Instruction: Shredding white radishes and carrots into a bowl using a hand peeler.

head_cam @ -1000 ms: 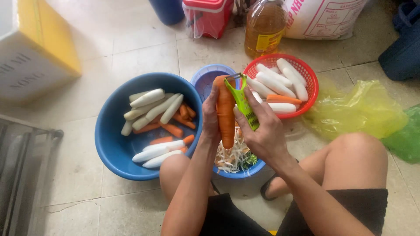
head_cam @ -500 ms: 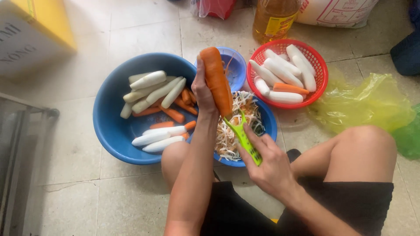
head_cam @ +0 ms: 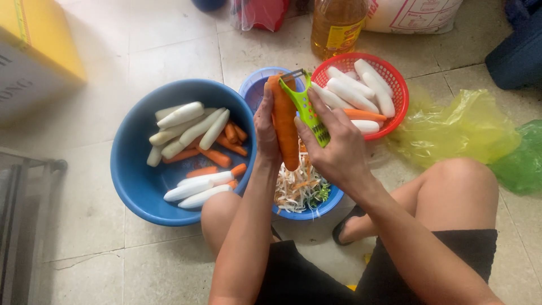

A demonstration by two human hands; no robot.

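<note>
My left hand (head_cam: 265, 131) grips a long peeled carrot (head_cam: 284, 124) held upright over a small blue bowl (head_cam: 316, 210) full of white and orange shreds. My right hand (head_cam: 334, 148) holds a green peeler (head_cam: 306, 107) with its blade at the carrot's top end. Left of my hands stands a large blue basin (head_cam: 135, 175) with white radish pieces and carrot sticks. Behind my right hand a red basket (head_cam: 395, 93) holds whole peeled white radishes and a carrot.
A yellow plastic bag (head_cam: 457, 131) and a green one (head_cam: 524, 164) lie on the tiled floor at right. A bottle of oil (head_cam: 337, 25), a white sack (head_cam: 412, 14) and a red container (head_cam: 262, 12) stand at the back. A yellow-and-white box (head_cam: 34, 56) sits far left; my bare knees frame the bowl.
My right hand has brought the peeler from the carrot's lower end, over the bowl, back up to its top end. The left hand keeps the carrot upright.
</note>
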